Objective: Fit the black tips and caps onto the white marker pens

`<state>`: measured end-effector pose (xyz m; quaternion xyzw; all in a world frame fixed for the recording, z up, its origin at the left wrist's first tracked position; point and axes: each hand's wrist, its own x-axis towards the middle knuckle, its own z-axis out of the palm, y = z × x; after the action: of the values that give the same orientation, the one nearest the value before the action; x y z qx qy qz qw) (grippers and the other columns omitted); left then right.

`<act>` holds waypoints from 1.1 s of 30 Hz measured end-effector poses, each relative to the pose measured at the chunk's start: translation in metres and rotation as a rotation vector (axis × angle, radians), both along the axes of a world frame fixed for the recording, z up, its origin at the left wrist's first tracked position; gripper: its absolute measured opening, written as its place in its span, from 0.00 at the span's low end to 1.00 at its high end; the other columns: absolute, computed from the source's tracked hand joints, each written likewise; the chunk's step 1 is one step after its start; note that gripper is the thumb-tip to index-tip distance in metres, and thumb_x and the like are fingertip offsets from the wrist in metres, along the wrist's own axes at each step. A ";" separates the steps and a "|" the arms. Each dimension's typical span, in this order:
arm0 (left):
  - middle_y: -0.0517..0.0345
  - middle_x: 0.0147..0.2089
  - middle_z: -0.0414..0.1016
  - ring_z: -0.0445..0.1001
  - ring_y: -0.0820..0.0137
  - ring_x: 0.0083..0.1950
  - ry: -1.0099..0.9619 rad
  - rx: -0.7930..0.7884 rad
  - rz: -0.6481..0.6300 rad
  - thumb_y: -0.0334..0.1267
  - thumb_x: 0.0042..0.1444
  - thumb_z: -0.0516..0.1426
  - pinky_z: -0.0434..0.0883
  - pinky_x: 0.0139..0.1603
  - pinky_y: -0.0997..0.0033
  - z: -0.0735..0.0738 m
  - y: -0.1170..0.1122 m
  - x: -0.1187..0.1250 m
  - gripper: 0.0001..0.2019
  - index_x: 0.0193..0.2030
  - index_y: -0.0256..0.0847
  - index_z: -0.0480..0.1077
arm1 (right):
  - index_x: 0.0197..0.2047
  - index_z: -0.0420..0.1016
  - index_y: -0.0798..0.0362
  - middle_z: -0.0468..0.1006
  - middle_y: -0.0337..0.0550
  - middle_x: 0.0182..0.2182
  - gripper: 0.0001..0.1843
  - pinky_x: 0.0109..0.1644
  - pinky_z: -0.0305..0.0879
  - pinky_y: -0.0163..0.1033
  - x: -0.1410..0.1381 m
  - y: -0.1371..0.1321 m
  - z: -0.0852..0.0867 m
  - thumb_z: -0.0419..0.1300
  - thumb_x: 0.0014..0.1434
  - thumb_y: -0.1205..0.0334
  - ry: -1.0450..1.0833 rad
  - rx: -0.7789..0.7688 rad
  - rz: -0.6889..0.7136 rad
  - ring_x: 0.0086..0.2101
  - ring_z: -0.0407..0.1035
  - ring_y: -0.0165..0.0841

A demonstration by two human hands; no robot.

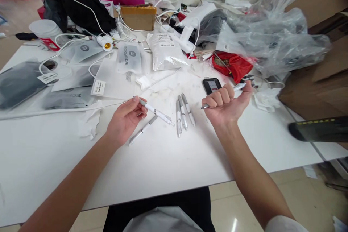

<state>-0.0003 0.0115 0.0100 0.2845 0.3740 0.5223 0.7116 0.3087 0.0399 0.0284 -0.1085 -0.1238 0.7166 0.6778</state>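
Two pens (155, 111) in our hands, four left on the desk (176, 163).
Our left fingers (131, 106) pinch one, right fingers (219, 98) curl round another; three lie between, one just beneath the left.

Here at the near right, a pale greyish-white sleeve (284, 224) is ending in a plain edge around the elbow, leaving the right forearm (251, 170) bare! Over on the left, the left forearm (73, 174) is showing bare too, widening from a slim wrist. Near centre, a light grey shirt front (163, 221) is creasing softly, and plain black trousers (190, 199) are peeking out around it.
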 end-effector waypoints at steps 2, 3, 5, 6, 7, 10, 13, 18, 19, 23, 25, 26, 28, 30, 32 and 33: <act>0.57 0.34 0.71 0.69 0.72 0.36 0.007 -0.017 -0.046 0.46 0.64 0.69 0.71 0.40 0.70 -0.002 -0.001 0.001 0.13 0.38 0.37 0.82 | 0.23 0.37 0.47 0.37 0.29 0.15 0.37 0.21 0.35 0.40 0.002 0.001 -0.003 0.51 0.70 0.33 0.141 0.056 0.080 0.20 0.29 0.27; 0.56 0.34 0.71 0.69 0.72 0.36 0.015 -0.022 -0.071 0.46 0.64 0.69 0.71 0.39 0.70 -0.002 -0.001 0.002 0.13 0.38 0.37 0.82 | 0.23 0.38 0.47 0.37 0.29 0.15 0.37 0.21 0.35 0.40 0.002 0.002 -0.005 0.51 0.70 0.33 0.195 0.085 0.116 0.19 0.29 0.27; 0.55 0.34 0.71 0.69 0.71 0.36 0.025 -0.034 -0.112 0.47 0.64 0.68 0.70 0.37 0.70 -0.001 -0.002 0.002 0.13 0.38 0.37 0.82 | 0.22 0.40 0.47 0.38 0.30 0.14 0.38 0.20 0.36 0.40 0.004 0.003 -0.007 0.53 0.69 0.32 0.270 0.142 0.193 0.18 0.31 0.27; 0.55 0.33 0.71 0.68 0.72 0.35 0.026 -0.043 -0.128 0.47 0.65 0.68 0.69 0.36 0.71 0.000 -0.003 0.003 0.13 0.38 0.37 0.82 | 0.21 0.41 0.47 0.39 0.30 0.13 0.38 0.20 0.37 0.41 0.005 0.004 -0.009 0.53 0.69 0.31 0.294 0.171 0.234 0.18 0.33 0.28; 0.55 0.33 0.70 0.68 0.72 0.34 0.025 -0.051 -0.143 0.47 0.65 0.68 0.67 0.34 0.71 0.001 -0.003 0.003 0.13 0.38 0.37 0.82 | 0.21 0.42 0.47 0.40 0.31 0.13 0.38 0.20 0.38 0.41 0.006 0.005 -0.011 0.54 0.68 0.30 0.310 0.200 0.277 0.18 0.34 0.28; 0.55 0.32 0.69 0.65 0.72 0.33 0.029 -0.063 -0.205 0.47 0.65 0.67 0.64 0.31 0.71 0.004 -0.006 0.006 0.14 0.38 0.37 0.82 | 0.20 0.44 0.48 0.44 0.32 0.12 0.39 0.22 0.40 0.42 0.010 0.008 -0.016 0.54 0.67 0.28 0.322 0.260 0.395 0.17 0.38 0.29; 0.54 0.32 0.69 0.66 0.71 0.33 0.035 -0.061 -0.271 0.47 0.65 0.68 0.63 0.31 0.70 0.004 -0.008 0.009 0.14 0.38 0.37 0.82 | 0.20 0.45 0.48 0.45 0.32 0.13 0.40 0.23 0.40 0.41 0.011 0.010 -0.019 0.55 0.66 0.27 0.305 0.288 0.472 0.17 0.40 0.29; 0.54 0.33 0.72 0.68 0.71 0.34 0.050 -0.051 -0.321 0.49 0.66 0.67 0.66 0.34 0.70 0.002 -0.010 0.009 0.15 0.40 0.37 0.83 | 0.20 0.45 0.47 0.44 0.31 0.13 0.40 0.23 0.39 0.41 0.011 0.009 -0.022 0.55 0.67 0.26 0.251 0.336 0.512 0.17 0.38 0.28; 0.53 0.33 0.72 0.69 0.71 0.35 0.053 -0.050 -0.328 0.49 0.67 0.67 0.67 0.35 0.70 0.002 -0.010 0.009 0.15 0.40 0.37 0.83 | 0.20 0.45 0.47 0.43 0.31 0.13 0.40 0.22 0.39 0.41 0.010 0.008 -0.020 0.55 0.67 0.26 0.205 0.332 0.493 0.17 0.38 0.28; 0.51 0.35 0.75 0.72 0.69 0.37 0.042 -0.055 -0.359 0.48 0.68 0.65 0.71 0.39 0.69 0.004 -0.012 0.011 0.14 0.41 0.38 0.83 | 0.21 0.46 0.47 0.41 0.31 0.15 0.40 0.22 0.47 0.40 -0.008 -0.002 -0.004 0.58 0.63 0.25 -0.221 0.234 0.241 0.19 0.40 0.29; 0.49 0.36 0.77 0.74 0.68 0.38 0.025 -0.061 -0.376 0.47 0.68 0.65 0.72 0.41 0.68 0.004 -0.014 0.013 0.14 0.42 0.38 0.84 | 0.22 0.50 0.46 0.46 0.31 0.19 0.39 0.25 0.55 0.41 -0.024 -0.007 0.007 0.60 0.61 0.23 -0.499 0.180 0.088 0.21 0.44 0.30; 0.48 0.37 0.78 0.75 0.67 0.39 0.016 -0.065 -0.382 0.47 0.68 0.65 0.73 0.42 0.68 0.004 -0.015 0.014 0.13 0.42 0.37 0.84 | 0.23 0.53 0.46 0.49 0.32 0.21 0.37 0.28 0.61 0.42 -0.033 -0.009 0.010 0.60 0.62 0.24 -0.625 0.184 0.026 0.23 0.48 0.31; 0.47 0.38 0.79 0.76 0.66 0.40 -0.003 -0.076 -0.384 0.45 0.68 0.65 0.74 0.43 0.67 0.003 -0.015 0.016 0.12 0.42 0.37 0.84 | 0.27 0.59 0.46 0.58 0.36 0.27 0.30 0.41 0.70 0.46 -0.048 -0.011 0.011 0.62 0.67 0.34 -0.840 0.243 -0.139 0.30 0.59 0.34; 0.48 0.39 0.79 0.76 0.66 0.41 -0.027 -0.087 -0.361 0.44 0.67 0.66 0.75 0.45 0.67 0.003 -0.015 0.016 0.11 0.42 0.38 0.84 | 0.33 0.68 0.45 0.67 0.40 0.33 0.25 0.52 0.70 0.51 -0.055 -0.011 0.005 0.57 0.72 0.35 -1.071 0.395 -0.362 0.39 0.68 0.38; 0.50 0.37 0.77 0.75 0.67 0.40 -0.062 -0.089 -0.302 0.44 0.67 0.66 0.74 0.44 0.67 0.003 -0.014 0.015 0.11 0.43 0.38 0.84 | 0.41 0.75 0.44 0.74 0.44 0.41 0.19 0.58 0.68 0.55 -0.055 -0.010 -0.004 0.54 0.76 0.40 -1.348 0.594 -0.429 0.45 0.71 0.41; 0.52 0.36 0.76 0.74 0.68 0.38 -0.078 -0.085 -0.265 0.44 0.67 0.65 0.74 0.43 0.67 0.003 -0.013 0.014 0.11 0.42 0.39 0.83 | 0.45 0.77 0.44 0.76 0.46 0.44 0.15 0.59 0.68 0.57 -0.054 -0.011 -0.008 0.56 0.77 0.45 -1.477 0.699 -0.417 0.48 0.71 0.43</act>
<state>0.0133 -0.0019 0.0128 0.2807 0.3269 0.4180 0.7998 0.2551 0.0286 0.0202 -0.3540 -0.7273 0.2423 0.5357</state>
